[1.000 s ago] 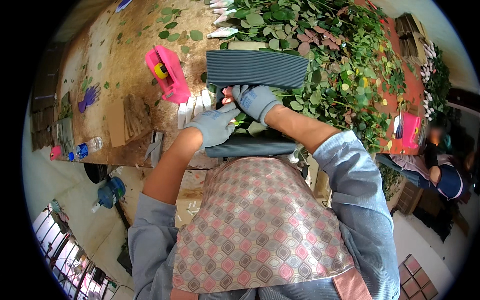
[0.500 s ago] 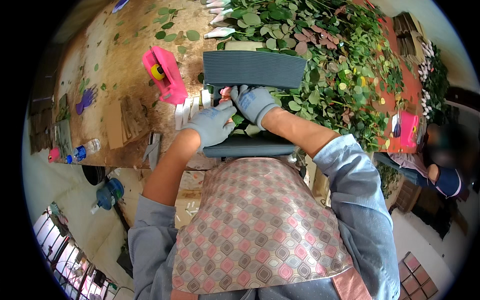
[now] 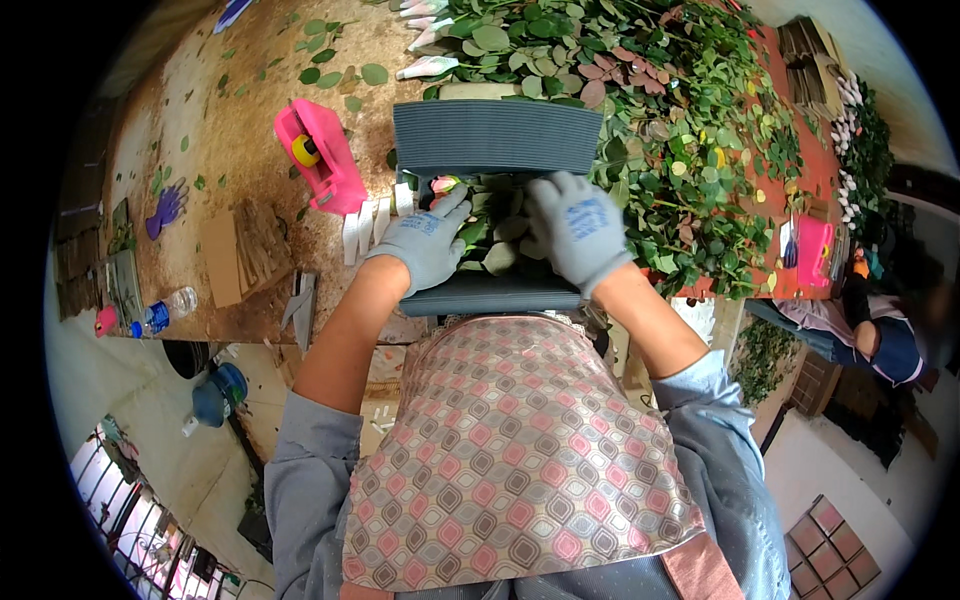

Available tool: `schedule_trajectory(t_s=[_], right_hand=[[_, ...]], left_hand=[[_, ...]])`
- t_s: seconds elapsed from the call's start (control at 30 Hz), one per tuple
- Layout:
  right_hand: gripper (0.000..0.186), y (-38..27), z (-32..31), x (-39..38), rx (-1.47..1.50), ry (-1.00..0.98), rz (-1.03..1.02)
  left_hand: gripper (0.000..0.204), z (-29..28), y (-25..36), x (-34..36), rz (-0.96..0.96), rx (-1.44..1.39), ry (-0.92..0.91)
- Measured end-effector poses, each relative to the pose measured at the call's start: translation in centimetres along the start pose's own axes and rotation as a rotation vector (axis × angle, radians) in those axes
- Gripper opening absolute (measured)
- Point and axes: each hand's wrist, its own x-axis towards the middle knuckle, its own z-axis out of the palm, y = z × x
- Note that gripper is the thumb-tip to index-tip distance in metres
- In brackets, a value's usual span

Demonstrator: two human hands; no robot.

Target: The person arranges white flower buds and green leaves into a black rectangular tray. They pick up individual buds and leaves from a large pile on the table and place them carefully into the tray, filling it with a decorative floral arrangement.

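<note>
Both hands wear grey gloves. My left hand [image 3: 422, 242] lies at the left end of a dark ribbed holder [image 3: 500, 138], its fingers stretched out and thumb apart. Its fingertips rest by a pink rose head [image 3: 443, 185]. Over the leafy stems [image 3: 500, 228] in the holder's trough is my right hand [image 3: 582, 228], fingers bent down and slightly blurred; whether they grip a stem I cannot tell. The holder's front flap [image 3: 490, 298] lies close to my apron. White paper strips [image 3: 366, 228] hang at the table side, left of the holder.
A pink tape dispenser [image 3: 325, 155] stands left of the holder. Farther left are cardboard pieces [image 3: 240, 255], a purple glove [image 3: 166, 208] and a water bottle [image 3: 168, 308]. Leafy rose stems [image 3: 690, 150] heap up on the right, with wrapped white bundles [image 3: 428, 67] at the far side.
My right hand has moved right, away from the rose head and my left hand, along the stems. The rose head and leaves in the trough now show more. My left hand has barely moved.
</note>
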Motion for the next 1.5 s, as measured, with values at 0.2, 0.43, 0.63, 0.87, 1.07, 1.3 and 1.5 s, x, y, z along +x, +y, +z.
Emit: schedule_trajectory(t_s=[0.2, 0.43, 0.63, 0.87, 1.07, 1.3, 1.5], right_hand=[[0.049, 5.7, 4.3, -3.8, -0.2, -0.031, 0.237], [0.057, 8.6, 8.2, -4.3, -0.041, -0.075, 0.227], [0.06, 8.4, 11.0, -5.8, 0.157, 0.176, 0.17], [0.058, 9.2, 11.2, -6.9, 0.144, 0.323, 0.192], [0.056, 9.1, 12.2, -6.9, 0.116, 0.355, 0.179], [0.054, 8.2, 10.6, -7.1, 0.016, 0.291, 0.217], [0.061, 6.9, 3.5, -9.5, 0.001, 0.425, 0.179]], left_hand=[[0.056, -0.4, -0.1, 0.1, 0.007, 0.01, -0.049], [0.056, -1.2, 0.3, 0.2, 0.001, 0.035, -0.054], [0.056, 1.9, -1.8, -0.6, 0.132, 0.094, 0.152], [0.063, 0.8, -0.2, 1.1, 0.128, 0.138, 0.03], [0.062, 0.0, -1.1, 0.1, 0.247, 0.051, 0.076], [0.048, -7.2, 4.8, -6.4, 0.399, -0.08, 0.258], [0.033, -12.4, 8.7, -14.2, 0.522, -0.181, 0.533]])
